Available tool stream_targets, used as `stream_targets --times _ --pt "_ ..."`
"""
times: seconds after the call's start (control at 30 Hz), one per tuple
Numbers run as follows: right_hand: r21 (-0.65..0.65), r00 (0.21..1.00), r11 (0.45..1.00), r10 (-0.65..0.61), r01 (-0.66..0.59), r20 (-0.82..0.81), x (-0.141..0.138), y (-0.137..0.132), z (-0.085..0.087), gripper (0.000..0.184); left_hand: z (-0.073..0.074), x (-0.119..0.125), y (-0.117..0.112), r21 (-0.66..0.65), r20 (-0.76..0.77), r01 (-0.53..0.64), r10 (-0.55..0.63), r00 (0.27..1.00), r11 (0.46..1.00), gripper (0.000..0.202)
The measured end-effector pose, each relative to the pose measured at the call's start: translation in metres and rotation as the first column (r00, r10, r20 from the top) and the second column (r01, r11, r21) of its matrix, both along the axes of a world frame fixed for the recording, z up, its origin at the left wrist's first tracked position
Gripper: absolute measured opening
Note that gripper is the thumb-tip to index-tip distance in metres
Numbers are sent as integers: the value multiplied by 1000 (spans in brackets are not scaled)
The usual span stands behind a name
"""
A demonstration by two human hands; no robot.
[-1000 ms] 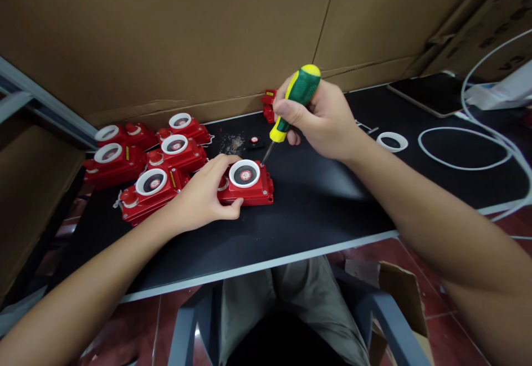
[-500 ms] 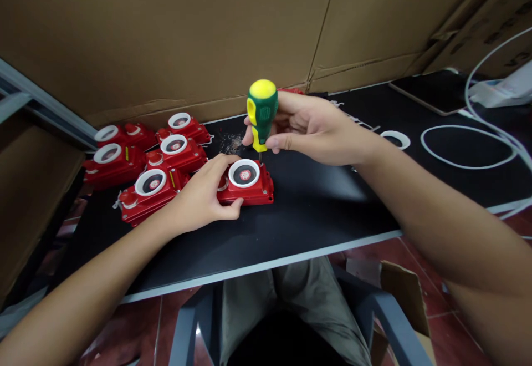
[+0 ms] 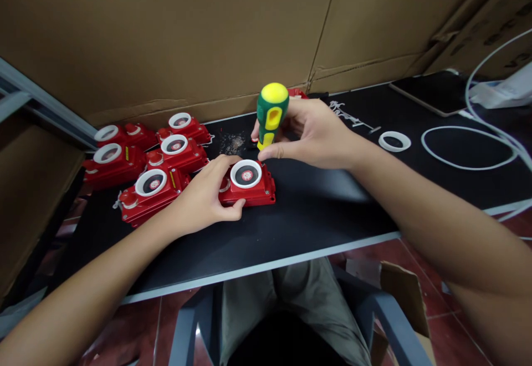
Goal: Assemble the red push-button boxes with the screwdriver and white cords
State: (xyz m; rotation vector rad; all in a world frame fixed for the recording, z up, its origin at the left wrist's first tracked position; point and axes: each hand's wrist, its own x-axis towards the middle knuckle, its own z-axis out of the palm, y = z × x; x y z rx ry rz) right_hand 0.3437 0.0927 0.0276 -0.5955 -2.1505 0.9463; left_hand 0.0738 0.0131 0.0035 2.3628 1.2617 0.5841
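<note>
Your left hand (image 3: 208, 194) grips the red unit (image 3: 256, 193) on the bench (image 3: 316, 211), its white ring (image 3: 233, 175) seated; your right hand (image 3: 318, 136) grips the screwdriver (image 3: 272, 112) over the unit's far right corner, where work seems unfinished. Five ringed units (image 3: 189, 156) sit leftward.

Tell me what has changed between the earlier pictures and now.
The right hand swung the green and yellow screwdriver left, from tilted to nearly upright, and turned it, gripping lower. Nothing was picked up or let go. The left hand still holds the white-ringed red rectangular box; the red boxes at left stayed put.
</note>
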Motion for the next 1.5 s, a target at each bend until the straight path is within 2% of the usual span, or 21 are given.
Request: stream_targets --times 0.1,0.2,0.3,0.47,0.67,0.87,1.1,1.2,1.37,1.5 --pt "102 991 995 14 0 -130 -6 1 -7 39 0 0 0 -7 -6 -3 3 1000 1000 60" --pt "144 985 990 35 -11 -167 -12 3 -16 32 0 1 -1 -8 -11 -2 2 1000 1000 59" --pt "79 975 995 70 -55 -212 -13 4 -17 35 0 0 -1 1 -8 8 -8 1000 1000 58" --pt "-74 948 980 157 -184 -277 -2 -2 -3 41 0 -1 0 3 6 16 -16 1000 1000 60" --pt "-85 928 957 243 -277 -281 6 -2 5 43 2 0 -1 -1 8 18 -18 1000 1000 59" --pt "-107 965 984 112 -140 -235 3 0 3 37 0 0 0 3 10 21 -21 1000 1000 60" --pt "-132 962 991 -24 -12 -271 -4 4 -4 61 1 -1 -1 -20 1 -7 7 1000 1000 63" --pt "-93 967 995 -53 31 -248 -7 4 -6 62 2 -2 -2 -43 0 -6 6 1000 999 63" --pt "-48 976 999 -15 4 -219 -8 1 -6 51 4 -2 -2 -60 9 6 -5 1000 998 63" --pt "-113 969 990 57 -87 -242 0 -2 3 50 6 -2 -1 -75 27 19 -17 1000 997 60"
